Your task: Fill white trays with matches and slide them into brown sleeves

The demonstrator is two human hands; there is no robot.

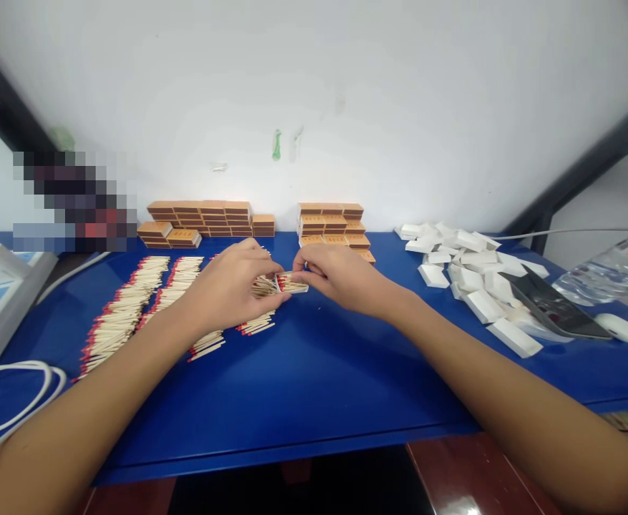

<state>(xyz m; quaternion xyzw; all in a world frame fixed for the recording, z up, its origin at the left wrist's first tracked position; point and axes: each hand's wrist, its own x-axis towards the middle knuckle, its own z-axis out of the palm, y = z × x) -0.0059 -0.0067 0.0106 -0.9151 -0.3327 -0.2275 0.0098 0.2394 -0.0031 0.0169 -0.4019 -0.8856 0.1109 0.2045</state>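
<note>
A small white matchbox tray (300, 289) holds red-tipped matches (289, 283) just above the blue table. The thumb and fingers of my left hand (236, 279) are closed on its left side, with loose matches showing under the palm. At the tray's right end, my right hand (340, 275) has its thumb and curled fingers pressed together over the matches; whatever they pinch is hidden. Rows of loose matches (118, 315) lie to the left, red heads mostly pointing left. Part of these rows is covered by my left hand and forearm.
Orange-brown matchboxes (201, 217) stand stacked along the wall, with a second stepped stack (330, 220) behind my right hand. White trays (469, 265) lie heaped at right, near a dark phone (553, 304) and a white mouse (619, 327). A power strip (3, 300) and white cable (46, 379) are at left.
</note>
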